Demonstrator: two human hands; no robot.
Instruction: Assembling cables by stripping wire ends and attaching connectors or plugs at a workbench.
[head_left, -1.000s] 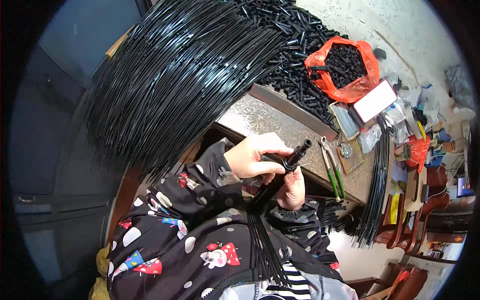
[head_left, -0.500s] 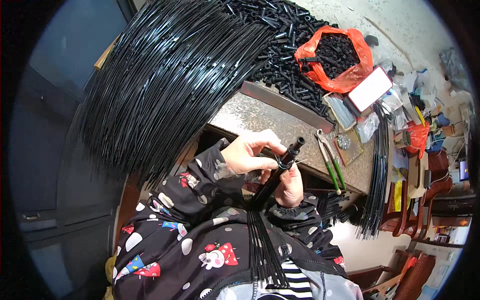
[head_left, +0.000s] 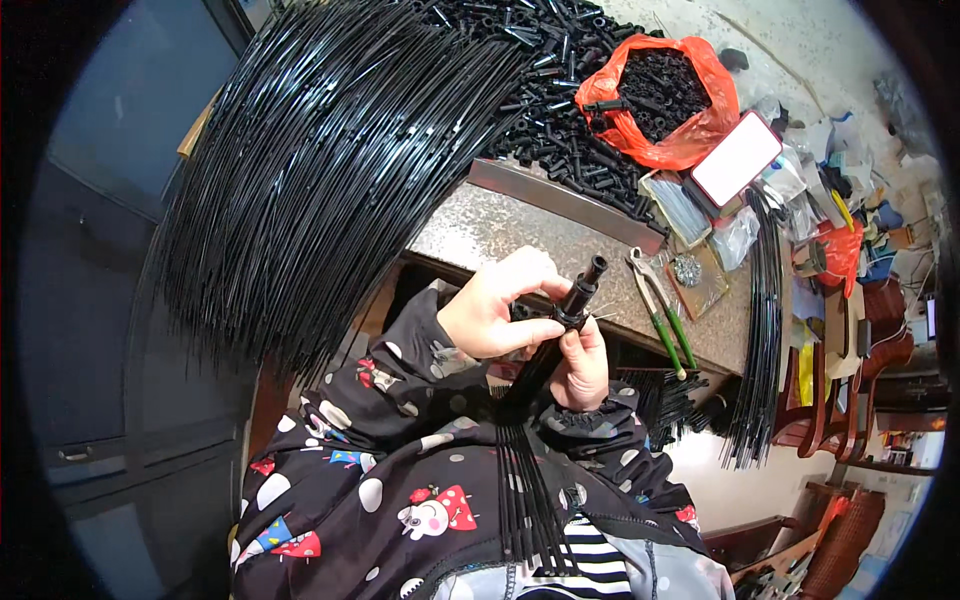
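From the head camera, both hands are seen raised close to the body, just in front of the near edge of the worktop (head_left: pixel 520 235). The left hand (head_left: pixel 495 310) is turned palm-inward, its fingers (head_left: pixel 530 335) curled and pressed around a black tubular handle (head_left: pixel 578 298) — the thumb lies along its lower side. The right hand (head_left: pixel 583 365) is held just below and beside it, knuckles outward, its fingers pinched on the bundle of thin black rods (head_left: pixel 525 470) where they enter the handle. The handle is tilted, its open end pointing up and away toward the worktop; the rods trail down across the patterned sleeves (head_left: pixel 400 440) and lap.

The stone worktop's front edge runs diagonally just beyond the hands. On it, near the handle's tip, green-handled pliers (head_left: pixel 665 315) are laid, and further back a heap of small black parts (head_left: pixel 560 110) and an orange bag (head_left: pixel 665 95) filled with more of them. A white rectangular device (head_left: pixel 737 158) lies beside the bag. To the left, a large fan of long black rods (head_left: pixel 320 170) overhangs the worktop's edge; to the right, another sheaf (head_left: pixel 762 330) hangs down. Little free room is left — only the narrow gap between body and worktop edge.
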